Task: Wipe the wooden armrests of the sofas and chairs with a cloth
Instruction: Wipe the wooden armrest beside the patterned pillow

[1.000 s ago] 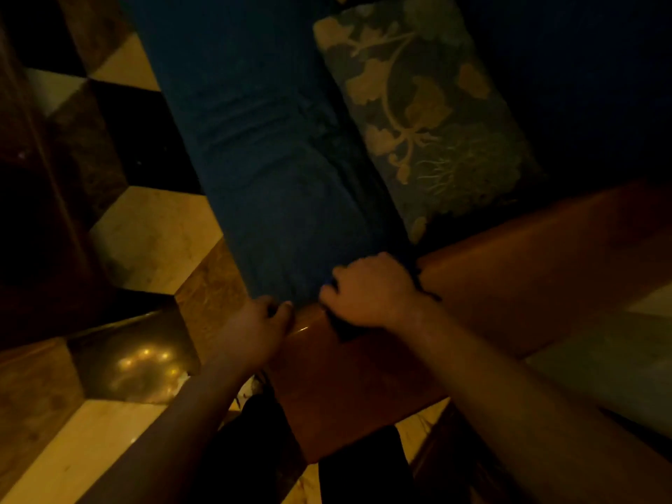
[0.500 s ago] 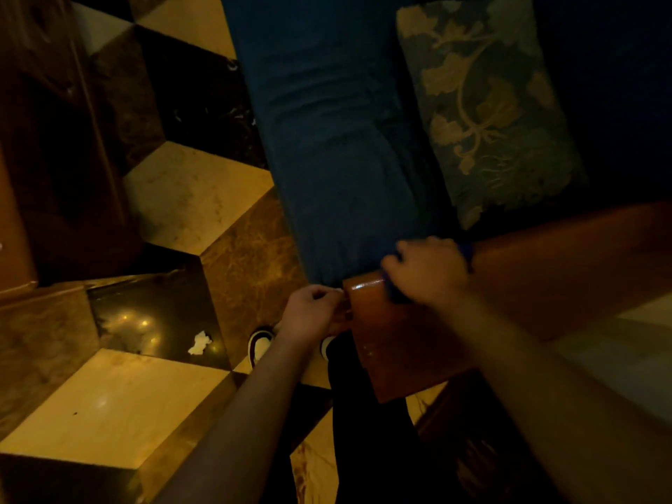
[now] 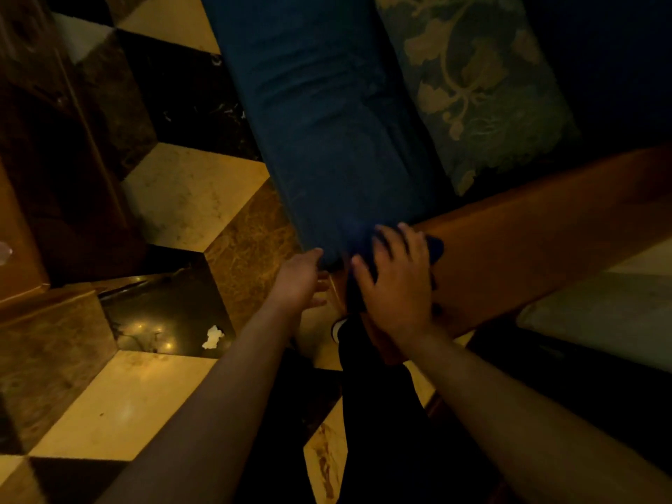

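Observation:
A broad wooden armrest (image 3: pixel 538 227) runs from the centre to the right edge. A dark blue cloth (image 3: pixel 434 247) lies over its near end. My right hand (image 3: pixel 396 281) presses flat on that cloth with fingers spread, covering most of it. My left hand (image 3: pixel 300 280) is just left of the armrest's end, its thumb against the corner of the blue seat cushion (image 3: pixel 327 140) and its fingers below, partly hidden.
A floral patterned pillow (image 3: pixel 472 85) lies on the sofa beside the armrest. Below is a shiny tiled floor (image 3: pixel 189 191) in cream, brown and black, with a white scrap (image 3: pixel 212 336) on a dark tile. Dark wooden furniture (image 3: pixel 43 158) stands at the left. My dark-trousered legs are under the armrest.
My right hand has gone from curled over the cloth at the armrest's end to flat with fingers spread. My left hand has shifted from the armrest's corner to the cushion's corner.

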Motion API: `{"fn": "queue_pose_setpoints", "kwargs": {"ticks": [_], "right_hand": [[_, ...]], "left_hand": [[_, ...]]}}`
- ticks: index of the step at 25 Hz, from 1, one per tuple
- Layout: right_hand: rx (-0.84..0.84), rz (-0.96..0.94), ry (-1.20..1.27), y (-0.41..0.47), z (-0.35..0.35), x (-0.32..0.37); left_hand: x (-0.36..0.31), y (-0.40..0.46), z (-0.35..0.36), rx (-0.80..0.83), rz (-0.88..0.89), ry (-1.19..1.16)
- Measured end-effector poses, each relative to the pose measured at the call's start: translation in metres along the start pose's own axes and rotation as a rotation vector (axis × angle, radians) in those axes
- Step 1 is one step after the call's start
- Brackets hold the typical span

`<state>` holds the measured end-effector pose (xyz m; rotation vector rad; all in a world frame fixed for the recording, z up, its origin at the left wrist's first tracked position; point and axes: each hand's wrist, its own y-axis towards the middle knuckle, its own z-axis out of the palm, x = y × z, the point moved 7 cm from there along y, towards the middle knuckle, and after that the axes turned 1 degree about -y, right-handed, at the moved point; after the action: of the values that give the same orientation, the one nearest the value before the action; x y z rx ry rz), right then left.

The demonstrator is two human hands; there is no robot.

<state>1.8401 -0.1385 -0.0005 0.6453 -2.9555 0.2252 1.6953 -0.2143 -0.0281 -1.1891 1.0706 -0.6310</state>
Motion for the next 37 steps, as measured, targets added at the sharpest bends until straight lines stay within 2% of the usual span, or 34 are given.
{"fn": "queue_pose_setpoints", "kwargs": {"ticks": [2, 4, 6, 8, 12, 15, 16, 17, 19, 20, 21, 23, 25, 27, 30, 34, 37], "right_hand": [[0.029, -0.201, 0.057, -0.057, 0.005, 0.012], [0.073, -0.382, 0.031, -0.092, 0.006, -0.016], [0.045, -0.312, -0.011, -0.085, 0.000, -0.075], [-0.009, -0.031, 0.020, -0.059, -0.015, -0.156], [-0.126, 0.409, 0.058, 0.024, -0.053, -0.320], [-0.115, 0.701, 0.122, 0.069, -0.065, -0.380], [-0.126, 0.697, 0.103, 0.072, -0.065, -0.377], [-0.144, 0.604, 0.082, 0.067, -0.062, -0.362], [-0.099, 0.248, 0.071, 0.033, -0.048, -0.315], [-0.086, 0.133, 0.071, 0.011, -0.042, -0.312], [-0.100, 0.112, 0.077, 0.001, -0.044, -0.337], [-0.179, 0.237, 0.105, 0.012, -0.057, -0.410], [-0.209, 0.476, 0.094, 0.042, -0.073, -0.492], [-0.214, 0.618, 0.152, 0.068, -0.080, -0.535], [-0.279, 0.677, 0.185, 0.064, -0.072, -0.501], [-0.189, 0.409, 0.169, 0.016, -0.049, -0.362], [-0.121, 0.328, 0.215, -0.019, -0.033, -0.270]], "left_hand": [[-0.014, -0.002, 0.006, -0.077, 0.155, 0.217], [-0.031, -0.007, 0.020, -0.163, 0.372, 0.538], [-0.046, -0.011, 0.045, -0.190, 0.573, 0.923], [-0.058, -0.014, 0.084, -0.184, 0.721, 1.150], [-0.083, -0.012, 0.173, -0.126, 0.787, 1.242], [-0.104, -0.006, 0.240, -0.098, 0.831, 1.216], [-0.112, -0.003, 0.263, -0.091, 0.840, 1.198], [-0.118, -0.001, 0.287, -0.083, 0.848, 1.179], [-0.131, 0.002, 0.327, -0.073, 0.865, 1.163], [-0.136, 0.004, 0.344, -0.067, 0.868, 1.167], [-0.140, 0.008, 0.364, -0.060, 0.870, 1.176], [-0.144, 0.012, 0.382, -0.073, 0.853, 1.206], [-0.146, 0.016, 0.393, -0.091, 0.837, 1.225], [-0.143, 0.015, 0.392, -0.101, 0.823, 1.239], [-0.134, 0.005, 0.382, -0.102, 0.820, 1.232], [-0.124, -0.011, 0.348, -0.130, 0.791, 1.156], [-0.110, -0.024, 0.292, -0.173, 0.745, 1.135]]}}
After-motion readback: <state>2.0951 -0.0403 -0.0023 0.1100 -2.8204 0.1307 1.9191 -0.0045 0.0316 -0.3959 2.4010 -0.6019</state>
